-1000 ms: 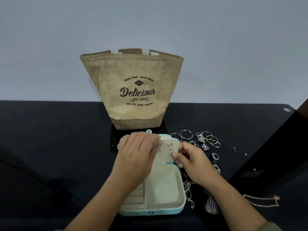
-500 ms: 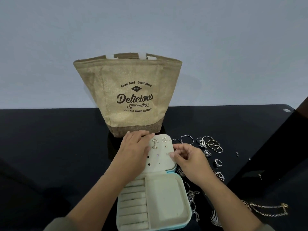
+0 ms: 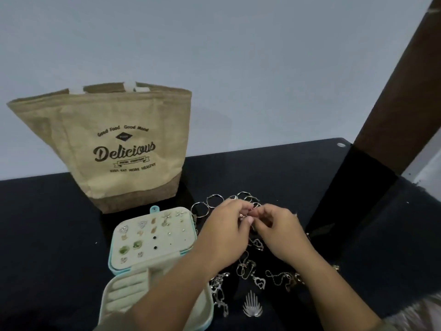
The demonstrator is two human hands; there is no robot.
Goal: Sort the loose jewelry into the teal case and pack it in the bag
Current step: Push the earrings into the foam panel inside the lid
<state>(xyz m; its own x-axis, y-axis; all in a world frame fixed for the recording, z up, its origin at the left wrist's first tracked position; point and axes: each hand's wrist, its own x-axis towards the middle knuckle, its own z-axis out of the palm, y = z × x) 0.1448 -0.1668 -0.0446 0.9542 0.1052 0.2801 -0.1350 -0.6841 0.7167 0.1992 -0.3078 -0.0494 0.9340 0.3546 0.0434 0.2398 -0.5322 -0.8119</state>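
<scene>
Small piece: pinched between your left hand and right hand, fingertips together, above the loose jewelry just right of the open teal case.
Step, likely: readying an earring; next, aim for a free hole.
Bag: upright behind.
Hazard: chains may snag.

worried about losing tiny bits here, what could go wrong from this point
1. The left hand and right hand pinch a small piece above the dark table; if it slips, it may be hard to spot there.
2. The left forearm lies across the open teal case; pulling back could nudge it and shake the earrings on its panel.
</scene>
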